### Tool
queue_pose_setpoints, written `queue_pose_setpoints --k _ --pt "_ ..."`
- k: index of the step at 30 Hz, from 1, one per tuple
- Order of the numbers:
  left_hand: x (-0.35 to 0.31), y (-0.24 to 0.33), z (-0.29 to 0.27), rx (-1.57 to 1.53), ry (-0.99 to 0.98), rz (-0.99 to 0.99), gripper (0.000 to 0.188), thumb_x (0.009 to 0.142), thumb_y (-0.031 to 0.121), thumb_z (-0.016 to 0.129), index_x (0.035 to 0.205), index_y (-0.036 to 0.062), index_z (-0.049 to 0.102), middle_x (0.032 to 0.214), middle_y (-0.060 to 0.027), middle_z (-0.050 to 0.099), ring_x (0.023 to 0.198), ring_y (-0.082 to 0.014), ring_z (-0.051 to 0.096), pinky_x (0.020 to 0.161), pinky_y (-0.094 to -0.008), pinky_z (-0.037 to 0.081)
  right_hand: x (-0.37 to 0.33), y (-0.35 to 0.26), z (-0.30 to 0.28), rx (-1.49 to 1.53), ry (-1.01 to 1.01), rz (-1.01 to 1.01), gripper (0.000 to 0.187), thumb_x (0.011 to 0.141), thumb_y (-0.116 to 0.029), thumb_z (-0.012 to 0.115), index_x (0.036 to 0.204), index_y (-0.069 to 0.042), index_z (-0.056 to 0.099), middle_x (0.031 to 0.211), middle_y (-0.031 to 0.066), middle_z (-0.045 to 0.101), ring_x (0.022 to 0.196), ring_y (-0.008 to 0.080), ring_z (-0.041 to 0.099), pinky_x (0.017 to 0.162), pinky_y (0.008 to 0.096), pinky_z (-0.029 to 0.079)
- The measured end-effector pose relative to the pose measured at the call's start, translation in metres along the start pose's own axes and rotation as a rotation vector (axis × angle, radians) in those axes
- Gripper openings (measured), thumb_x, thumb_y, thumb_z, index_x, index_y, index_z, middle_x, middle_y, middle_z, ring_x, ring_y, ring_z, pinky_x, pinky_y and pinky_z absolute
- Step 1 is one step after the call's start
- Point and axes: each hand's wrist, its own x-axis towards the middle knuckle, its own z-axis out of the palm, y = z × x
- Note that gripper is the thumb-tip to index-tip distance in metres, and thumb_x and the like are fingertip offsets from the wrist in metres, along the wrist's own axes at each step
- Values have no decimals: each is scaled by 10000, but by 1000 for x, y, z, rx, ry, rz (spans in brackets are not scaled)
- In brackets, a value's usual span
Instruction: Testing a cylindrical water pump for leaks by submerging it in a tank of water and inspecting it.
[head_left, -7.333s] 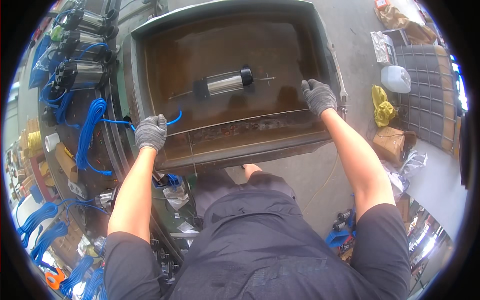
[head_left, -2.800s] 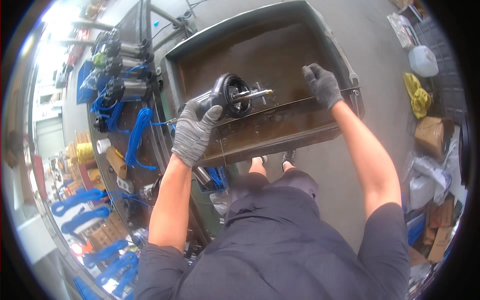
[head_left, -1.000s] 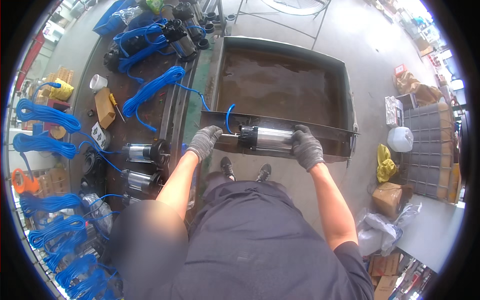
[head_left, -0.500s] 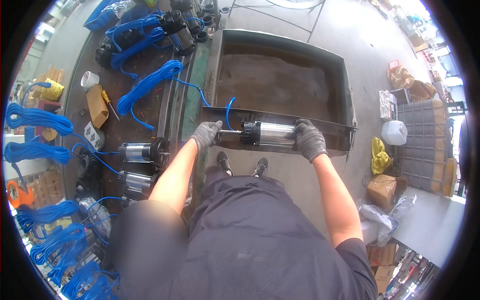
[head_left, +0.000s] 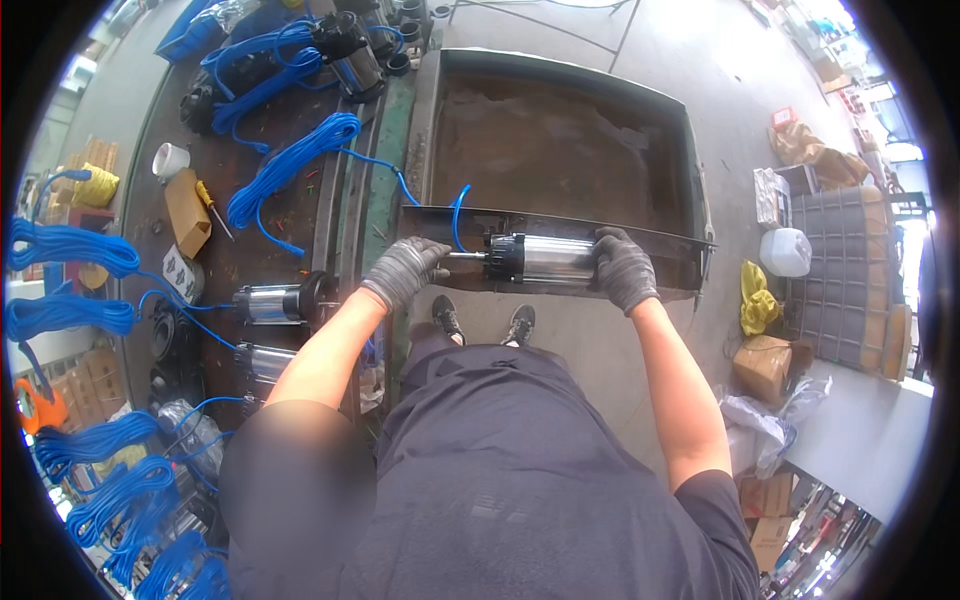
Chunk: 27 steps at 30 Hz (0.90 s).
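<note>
A pump motor point(head_left: 556, 257), a silver cylinder with a black ribbed collar, lies level across the near edge of a metal tank point(head_left: 432, 120). From its left end sticks a thin bare shaft point(head_left: 467, 256). My left hand point(head_left: 402, 273), in a grey glove, has its fingertips closed at the shaft's tip. Gloved likewise, my right hand point(head_left: 625, 270) wraps round the motor's right end and hides it. A blue cable point(head_left: 458, 222) loops up behind the collar and leads left toward a coiled bundle point(head_left: 290, 170) on the workbench.
Brownish liquid fills the tank. On the workbench point(head_left: 225, 265) to my left lie more motors point(head_left: 268, 304), a screwdriver point(head_left: 212, 208), a cardboard box point(head_left: 187, 212) and blue cable coils point(head_left: 75, 245). A white jug point(head_left: 785, 252) and a caged container point(head_left: 845, 280) stand right.
My left hand has turned at the shaft, its back now showing more and its fingers less tightly bunched. The motor has shifted slightly right, and the whole view has moved a little.
</note>
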Motion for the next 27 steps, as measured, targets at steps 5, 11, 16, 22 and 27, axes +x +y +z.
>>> queue_pose_setpoints --k 5,11,16,22,27 --pt "21 -6 7 -731 -194 -707 417 1041 423 660 1093 19 748 830 -103 717 658 -197 668 642 -372 563 1 4 5 65 16 9 153 952 -125 613 1007 -95 753 1381 37 667 1116 304 704 989 422 565" --pt "29 -5 16 -1262 -273 -1200 526 1062 497 614 1083 -17 722 775 -99 697 582 -201 657 591 -356 565 2 3 1 67 16 25 148 946 -123 615 999 -96 751 1363 39 672 1113 306 704 987 423 563" --pt "-3 -8 12 73 144 57 338 1013 285 709 1265 61 686 1188 -131 713 990 -239 699 878 -353 583 2 1 1 74 -6 29 151 944 -116 612 1007 -98 748 1357 42 674 1124 304 701 989 425 562" --pt "13 -8 16 -354 69 -240 244 1056 267 647 1099 39 721 950 -134 733 837 -234 724 755 -347 596 4 6 6 83 8 10 150 953 -123 610 1013 -97 746 1361 49 673 1133 298 699 989 430 563" --pt "29 -1 22 -1017 -202 -1134 470 1105 466 526 999 39 691 683 -94 666 508 -171 602 493 -332 492 2 -1 -1 86 -21 29 153 964 -136 612 1019 -97 749 1361 55 673 1111 296 709 974 426 570"
